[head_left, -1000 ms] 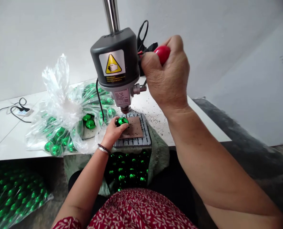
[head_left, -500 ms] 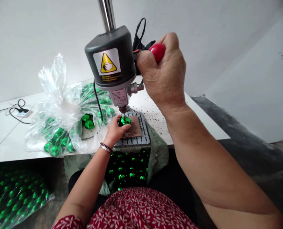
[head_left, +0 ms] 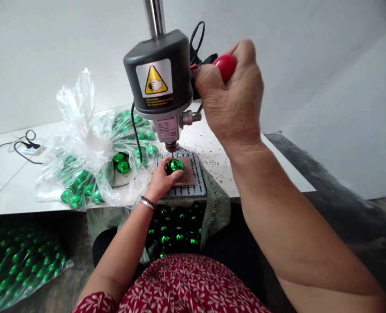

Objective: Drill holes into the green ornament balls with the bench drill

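Observation:
Under the drill press (head_left: 158, 71), my left hand (head_left: 163, 177) holds a shiny green ball (head_left: 176, 165) between thumb and fingers. The ball rests on a brown board (head_left: 189, 171) laid over the grey slotted base plate (head_left: 198, 184). The thin drill bit (head_left: 172, 154) points down at the top of the ball; whether it has entered the ball I cannot tell. Up on the right, my right hand (head_left: 235, 95) is wrapped round the red-knobbed lever (head_left: 225, 66) of the press.
A clear plastic bag (head_left: 91, 134) of green balls lies on the white table (head_left: 219, 174) at left. More balls fill a sack (head_left: 215, 217) below the press and a bag (head_left: 20, 261) at lower left. A power strip (head_left: 33, 148) with a black cable lies far left. Dark shavings are scattered right of the plate.
The view has shifted slightly, so the press and both hands appear a little further right. Both hands keep their holds on the ball and the lever.

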`<state>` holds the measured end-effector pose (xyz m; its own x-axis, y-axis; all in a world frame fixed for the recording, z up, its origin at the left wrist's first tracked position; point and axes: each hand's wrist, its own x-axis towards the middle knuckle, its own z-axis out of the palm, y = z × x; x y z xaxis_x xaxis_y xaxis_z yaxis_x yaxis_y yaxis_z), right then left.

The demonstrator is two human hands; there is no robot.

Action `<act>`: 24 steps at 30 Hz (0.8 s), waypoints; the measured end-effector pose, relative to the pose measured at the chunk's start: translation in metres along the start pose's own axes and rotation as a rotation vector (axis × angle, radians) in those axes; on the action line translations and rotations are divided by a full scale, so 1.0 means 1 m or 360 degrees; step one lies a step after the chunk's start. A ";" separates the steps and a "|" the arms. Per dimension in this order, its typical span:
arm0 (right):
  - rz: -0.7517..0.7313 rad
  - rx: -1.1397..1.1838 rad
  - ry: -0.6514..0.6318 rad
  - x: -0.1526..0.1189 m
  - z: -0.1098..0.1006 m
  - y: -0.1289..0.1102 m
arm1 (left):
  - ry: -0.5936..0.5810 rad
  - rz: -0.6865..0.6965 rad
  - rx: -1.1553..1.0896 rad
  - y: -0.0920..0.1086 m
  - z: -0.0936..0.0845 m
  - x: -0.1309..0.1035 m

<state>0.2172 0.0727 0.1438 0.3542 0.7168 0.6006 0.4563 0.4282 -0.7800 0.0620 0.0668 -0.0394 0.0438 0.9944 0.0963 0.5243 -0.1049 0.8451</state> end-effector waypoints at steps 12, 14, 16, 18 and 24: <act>0.0022 -0.0070 -0.0032 0.001 -0.001 -0.002 | -0.0228 -0.0315 -0.0396 0.007 -0.020 0.021; 0.0021 -0.0073 -0.0031 0.001 -0.001 -0.002 | -0.0217 -0.0298 -0.0378 0.004 -0.018 0.021; 0.0019 -0.0070 -0.0030 0.001 -0.001 -0.002 | -0.0221 -0.0230 -0.0310 0.001 -0.017 0.022; 0.0012 -0.0057 -0.0031 0.000 -0.001 -0.002 | -0.0248 -0.0136 -0.0204 -0.001 -0.017 0.022; 0.0013 -0.0038 -0.0026 0.000 -0.001 -0.003 | -0.0155 -0.0084 0.0099 0.000 -0.011 0.004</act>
<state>0.2168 0.0713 0.1464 0.3446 0.7293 0.5911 0.4728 0.4091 -0.7805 0.0530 0.0709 -0.0329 0.0957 0.9954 -0.0018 0.5796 -0.0543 0.8131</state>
